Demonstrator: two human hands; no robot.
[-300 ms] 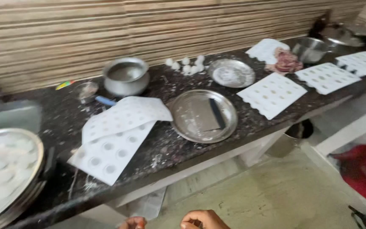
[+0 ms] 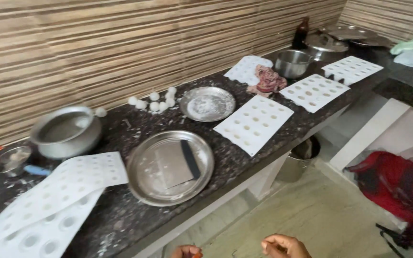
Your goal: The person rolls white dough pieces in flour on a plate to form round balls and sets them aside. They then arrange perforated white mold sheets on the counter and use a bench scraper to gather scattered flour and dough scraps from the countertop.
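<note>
Both hands sat at the bottom edge, below the bench (image 2: 120, 220): the left hand (image 2: 186, 251) and the right hand (image 2: 283, 246) curled narrow, their contents unclear. Nearest lay one large steel plate (image 2: 144, 184); five white moulds, seven white balls (image 2: 155, 101) beyond.

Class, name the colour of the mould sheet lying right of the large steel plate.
White, dotted with round hollows: mould sheet, head view.

Evenly lit, moderately bright, soft indoor light. Mild glare on steel plate (image 2: 170, 167) and pot (image 2: 66, 132). Slight motion blur throughout; worktop (image 2: 120, 215) edge bowed by wide lens.
</note>
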